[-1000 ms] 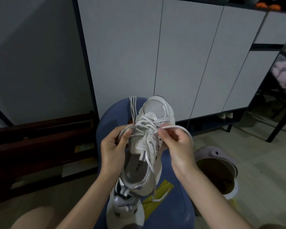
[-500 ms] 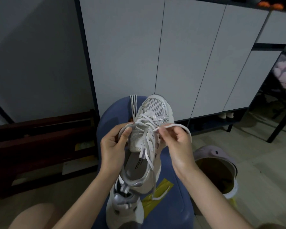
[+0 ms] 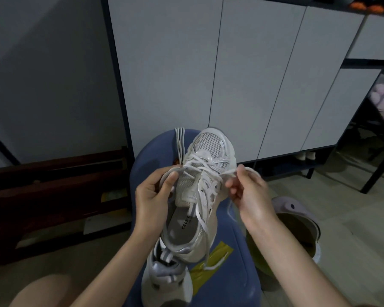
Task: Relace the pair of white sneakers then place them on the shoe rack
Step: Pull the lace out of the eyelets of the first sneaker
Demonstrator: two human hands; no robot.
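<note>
A white mesh sneaker (image 3: 208,147) lies toe-away on a blue stool (image 3: 231,273), its laces partly threaded. My left hand (image 3: 152,196) holds the shoe's left side and pinches a loop of white lace (image 3: 205,229) with the thumb. My right hand (image 3: 249,193) pinches the other lace end at the shoe's right side, a loop arching over its knuckles. The second white sneaker (image 3: 166,282) lies under the first one's heel, near the stool's front. A spare folded lace (image 3: 179,142) rests on the stool beside the toe.
A white-doored shoe cabinet (image 3: 242,74) stands behind the stool, with an open low shelf holding shoes (image 3: 305,155). A lavender clog (image 3: 295,229) sits on the floor at right. A dark wooden bench (image 3: 53,185) is at left. Yellow tape (image 3: 213,260) marks the stool.
My right hand has drawn its lace end out to the right, away from the shoe's tongue. The left hand keeps its hold on the shoe.
</note>
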